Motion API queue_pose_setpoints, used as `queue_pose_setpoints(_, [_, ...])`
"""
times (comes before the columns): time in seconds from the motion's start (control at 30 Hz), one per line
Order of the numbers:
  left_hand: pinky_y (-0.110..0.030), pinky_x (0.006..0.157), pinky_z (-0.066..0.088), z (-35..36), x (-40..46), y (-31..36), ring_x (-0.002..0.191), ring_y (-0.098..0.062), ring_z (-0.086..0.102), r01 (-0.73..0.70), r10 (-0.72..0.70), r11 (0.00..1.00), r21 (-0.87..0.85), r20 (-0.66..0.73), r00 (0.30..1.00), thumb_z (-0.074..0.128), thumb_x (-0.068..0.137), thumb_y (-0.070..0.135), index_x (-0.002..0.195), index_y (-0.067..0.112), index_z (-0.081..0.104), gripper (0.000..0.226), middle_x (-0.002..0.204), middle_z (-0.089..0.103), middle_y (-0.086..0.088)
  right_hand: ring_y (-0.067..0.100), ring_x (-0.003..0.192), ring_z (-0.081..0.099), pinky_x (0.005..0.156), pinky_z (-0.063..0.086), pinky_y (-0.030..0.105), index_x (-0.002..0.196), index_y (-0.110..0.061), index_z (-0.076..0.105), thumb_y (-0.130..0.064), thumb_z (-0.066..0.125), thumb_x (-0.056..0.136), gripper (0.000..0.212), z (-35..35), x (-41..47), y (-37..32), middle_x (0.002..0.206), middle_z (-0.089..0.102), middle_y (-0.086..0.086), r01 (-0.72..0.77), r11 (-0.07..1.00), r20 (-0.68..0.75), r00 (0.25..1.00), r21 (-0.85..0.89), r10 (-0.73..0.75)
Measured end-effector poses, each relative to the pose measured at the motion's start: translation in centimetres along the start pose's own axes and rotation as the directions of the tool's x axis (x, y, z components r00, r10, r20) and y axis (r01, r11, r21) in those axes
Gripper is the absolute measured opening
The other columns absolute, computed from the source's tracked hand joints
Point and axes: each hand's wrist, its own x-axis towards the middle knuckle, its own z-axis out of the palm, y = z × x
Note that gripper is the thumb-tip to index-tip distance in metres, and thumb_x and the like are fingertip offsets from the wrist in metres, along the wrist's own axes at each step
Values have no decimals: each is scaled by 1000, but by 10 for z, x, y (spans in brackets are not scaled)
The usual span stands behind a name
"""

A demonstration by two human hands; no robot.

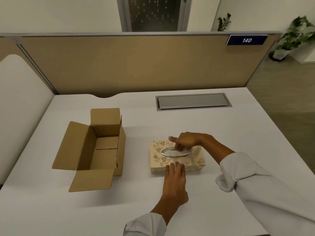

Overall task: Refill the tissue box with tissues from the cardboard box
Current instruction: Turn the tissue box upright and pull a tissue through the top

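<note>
Fingertips of our right hand (183,142) pinch together at the oval slot of the tissue box (177,156) on the desk (170,210); our left hand (173,181) lies flat, fingers together, steadying its near edge. Beside it the cardboard box (97,147) looks empty, so we judge the refill nearly finished. A sign (246,40) reads "140".

The left hand (175,181) reaches up from the lower middle of the frame, palm down, fingers straight and close together, its fingertips (177,165) pressing flat at the centre. The right hand (185,141) comes in from the right on a bent wrist, forefinger stretched toward the left, the other fingers curled down and pinched together. Both forearms show rolled white sleeves (238,171).
</note>
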Motion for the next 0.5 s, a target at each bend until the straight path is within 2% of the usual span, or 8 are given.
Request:
queue_pose_setpoints(0.07, [-54,121,16,-2,-1,0,137,-42,26,-12,12,999,35,-1,1000,70,74,30,150,3,21,95,150,28,-19,18,88,73,72,54,26,93,-10,78,-66,36,94,70,-4,-10,14,96,77,4,76,996,-215,975,53,-63])
queue_pose_setpoints(0.1, [-54,120,17,-3,-1,0,135,-42,27,-16,16,998,53,-2,1000,70,73,30,149,2,21,94,148,29,-20,20,85,72,69,52,26,90,-11,77,-62,39,96,64,-4,-15,23,91,77,3,98,995,-316,944,5,-92])
queue_pose_setpoints(0.17, [-55,120,18,-4,-2,0,134,-42,27,-23,23,996,84,0,1000,69,73,31,148,1,21,94,148,28,-21,22,90,68,74,51,32,102,-15,74,-59,49,92,52,1,-23,42,103,75,5,52,976,-451,881,-210,-144])
queue_pose_setpoints(0.2, [-55,119,18,-3,-2,0,134,-43,27,-25,25,995,97,1,1000,69,73,32,148,1,20,95,148,27,-21,23,100,65,79,52,35,115,-19,70,-60,56,87,52,7,-26,53,117,72,5,1,956,-475,868,-293,-146])
queue_pose_setpoints(0.27, [-56,119,19,-3,-2,1,133,-43,27,-28,27,993,118,3,1000,69,73,34,148,0,19,96,148,27,-22,25,123,55,92,50,40,137,-23,52,-63,65,73,77,27,-31,71,142,57,2,-72,925,-457,882,-372,-115])
queue_pose_setpoints(0.33, [-56,118,20,-2,-1,2,131,-44,28,-26,26,992,124,3,1000,71,71,34,147,-1,20,98,147,26,-23,25,141,37,101,46,43,147,-20,36,-66,66,65,99,46,-33,84,157,37,2,-85,875,-390,912,-477,-124])
queue_pose_setpoints(0.4, [-57,118,20,-1,-1,2,130,-45,28,-27,26,990,135,10,1000,72,70,34,147,-2,21,99,146,27,-23,23,151,15,110,41,45,154,-15,21,-65,66,69,108,57,-28,91,166,15,4,-98,815,-362,921,-572,-143])
queue_pose_setpoints(0.5, [-57,117,21,1,-1,3,130,-45,28,-21,20,989,148,12,1000,73,68,34,146,-3,22,100,145,29,-23,24,154,5,114,37,46,156,-11,13,-57,64,79,103,62,-22,92,167,6,7,-121,777,-384,909,-617,-163])
